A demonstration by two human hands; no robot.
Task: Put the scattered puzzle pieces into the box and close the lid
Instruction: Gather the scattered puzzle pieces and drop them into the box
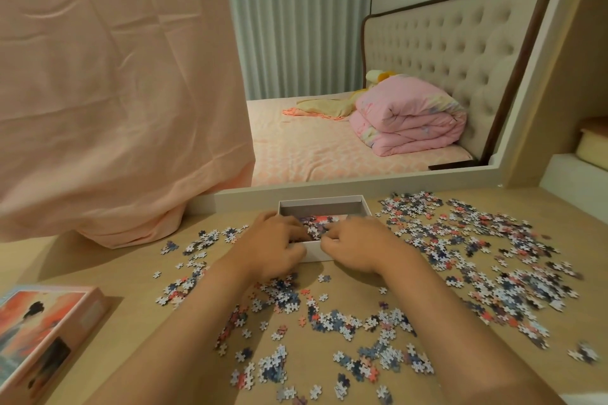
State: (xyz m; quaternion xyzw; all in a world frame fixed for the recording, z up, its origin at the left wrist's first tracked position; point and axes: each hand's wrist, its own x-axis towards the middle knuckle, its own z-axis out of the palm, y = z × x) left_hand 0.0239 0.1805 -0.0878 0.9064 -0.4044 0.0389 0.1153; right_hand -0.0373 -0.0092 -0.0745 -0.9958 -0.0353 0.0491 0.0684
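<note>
On my remote feed, the left hand [274, 248] and right hand [357, 248] meet over the near rim of the open white box [322, 207]. Their fingers curl down among the pieces inside, and I cannot tell whether they grip any. Puzzle pieces [460, 256] lie scattered across the table [131, 273] around the box. The lid [46, 332] lies picture-up, well apart at near left.

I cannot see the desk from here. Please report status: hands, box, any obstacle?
Left hand, right hand over box near edge, grip unclear. Pieces mostly on table. Lid off, at left. Nothing blocks.
</note>
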